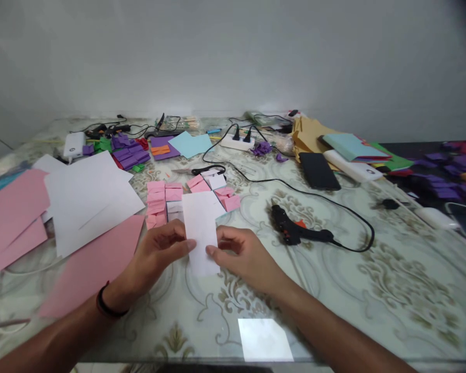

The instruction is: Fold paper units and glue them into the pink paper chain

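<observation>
A white paper strip [201, 223] is held upright above the patterned table between both hands. My left hand [165, 248] pinches its left edge, thumb in front and fingers behind. On the right edge, my right hand [236, 254] grips the strip the same way. Behind the strip lie small folded pink papers [156, 199] in rows, more pink ones [228, 199] to the right, and a folded white piece [216, 180]. Black-handled scissors [207, 170] rest just beyond them. The strip hides part of these pieces.
White sheets [89, 202] and pink sheets [97, 264] spread over the left side. A black glue gun [299, 228] with its cable lies right of my hands. Farther back are a power strip [237, 142], a phone [319, 171] and purple papers [131, 155].
</observation>
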`<state>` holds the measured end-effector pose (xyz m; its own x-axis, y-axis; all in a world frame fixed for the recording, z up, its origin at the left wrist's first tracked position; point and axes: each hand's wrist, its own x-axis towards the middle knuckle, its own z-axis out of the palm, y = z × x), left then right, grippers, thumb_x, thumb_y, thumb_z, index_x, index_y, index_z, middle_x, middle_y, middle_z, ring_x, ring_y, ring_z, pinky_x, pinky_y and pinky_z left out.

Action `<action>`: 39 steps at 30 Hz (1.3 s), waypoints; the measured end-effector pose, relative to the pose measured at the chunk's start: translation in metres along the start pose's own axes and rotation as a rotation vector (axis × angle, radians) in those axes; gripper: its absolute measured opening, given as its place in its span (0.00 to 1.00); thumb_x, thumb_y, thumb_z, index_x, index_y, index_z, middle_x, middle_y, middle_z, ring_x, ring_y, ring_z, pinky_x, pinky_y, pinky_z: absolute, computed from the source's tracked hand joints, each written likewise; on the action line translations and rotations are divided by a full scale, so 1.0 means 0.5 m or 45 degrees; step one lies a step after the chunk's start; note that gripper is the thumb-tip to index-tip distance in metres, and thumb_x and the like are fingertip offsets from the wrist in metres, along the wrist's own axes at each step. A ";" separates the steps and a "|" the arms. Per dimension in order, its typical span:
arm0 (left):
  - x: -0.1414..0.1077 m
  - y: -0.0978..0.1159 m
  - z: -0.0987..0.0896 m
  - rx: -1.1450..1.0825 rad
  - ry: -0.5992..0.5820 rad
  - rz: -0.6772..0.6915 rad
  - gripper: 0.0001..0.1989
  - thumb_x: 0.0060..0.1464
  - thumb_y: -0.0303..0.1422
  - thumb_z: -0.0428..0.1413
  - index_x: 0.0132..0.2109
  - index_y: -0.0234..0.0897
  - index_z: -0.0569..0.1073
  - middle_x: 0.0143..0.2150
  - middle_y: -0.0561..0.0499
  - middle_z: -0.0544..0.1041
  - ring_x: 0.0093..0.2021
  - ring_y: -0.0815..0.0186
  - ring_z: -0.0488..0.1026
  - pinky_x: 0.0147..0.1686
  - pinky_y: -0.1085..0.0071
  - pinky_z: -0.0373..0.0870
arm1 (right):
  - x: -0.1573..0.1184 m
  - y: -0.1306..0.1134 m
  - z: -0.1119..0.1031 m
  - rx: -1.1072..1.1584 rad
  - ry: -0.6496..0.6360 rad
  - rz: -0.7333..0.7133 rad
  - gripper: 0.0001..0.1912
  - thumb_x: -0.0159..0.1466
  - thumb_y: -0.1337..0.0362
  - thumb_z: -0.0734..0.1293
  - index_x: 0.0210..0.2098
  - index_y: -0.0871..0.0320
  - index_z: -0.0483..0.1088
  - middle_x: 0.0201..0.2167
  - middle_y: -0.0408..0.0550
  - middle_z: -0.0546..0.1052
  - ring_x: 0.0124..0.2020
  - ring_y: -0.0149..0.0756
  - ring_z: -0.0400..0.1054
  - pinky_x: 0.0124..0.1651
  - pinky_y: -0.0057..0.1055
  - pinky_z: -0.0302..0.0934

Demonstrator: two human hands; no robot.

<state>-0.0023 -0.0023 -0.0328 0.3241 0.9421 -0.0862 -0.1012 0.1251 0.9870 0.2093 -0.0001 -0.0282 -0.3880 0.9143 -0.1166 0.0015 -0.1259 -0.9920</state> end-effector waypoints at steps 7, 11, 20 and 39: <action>-0.003 0.009 0.004 0.071 -0.124 -0.118 0.11 0.59 0.38 0.66 0.44 0.35 0.83 0.42 0.44 0.84 0.43 0.56 0.80 0.49 0.59 0.76 | -0.003 -0.005 0.001 -0.012 -0.007 0.007 0.12 0.61 0.56 0.73 0.33 0.59 0.74 0.30 0.45 0.75 0.33 0.36 0.69 0.38 0.33 0.65; -0.004 0.010 0.012 0.116 -0.106 -0.120 0.14 0.60 0.39 0.65 0.48 0.35 0.84 0.44 0.42 0.86 0.45 0.54 0.82 0.48 0.58 0.77 | -0.003 0.003 0.007 -0.048 -0.050 0.020 0.11 0.61 0.57 0.73 0.32 0.60 0.75 0.29 0.44 0.75 0.32 0.34 0.68 0.36 0.31 0.63; -0.001 0.033 -0.019 -0.036 0.220 0.073 0.04 0.56 0.34 0.69 0.37 0.38 0.85 0.34 0.51 0.83 0.35 0.66 0.76 0.38 0.71 0.73 | -0.005 -0.008 -0.003 -0.087 -0.050 0.060 0.10 0.59 0.60 0.73 0.28 0.59 0.72 0.24 0.40 0.72 0.27 0.30 0.64 0.31 0.28 0.57; 0.001 0.024 -0.029 0.005 0.010 -0.001 0.20 0.62 0.47 0.61 0.50 0.36 0.83 0.42 0.42 0.85 0.41 0.56 0.82 0.45 0.60 0.80 | 0.010 -0.003 -0.036 -0.005 0.073 -0.065 0.16 0.63 0.52 0.75 0.43 0.58 0.83 0.32 0.49 0.84 0.31 0.37 0.79 0.37 0.32 0.73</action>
<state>-0.0170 0.0039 -0.0232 0.3166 0.9445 -0.0880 -0.0976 0.1247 0.9874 0.2239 0.0114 -0.0283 -0.3341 0.9400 -0.0686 -0.0132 -0.0774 -0.9969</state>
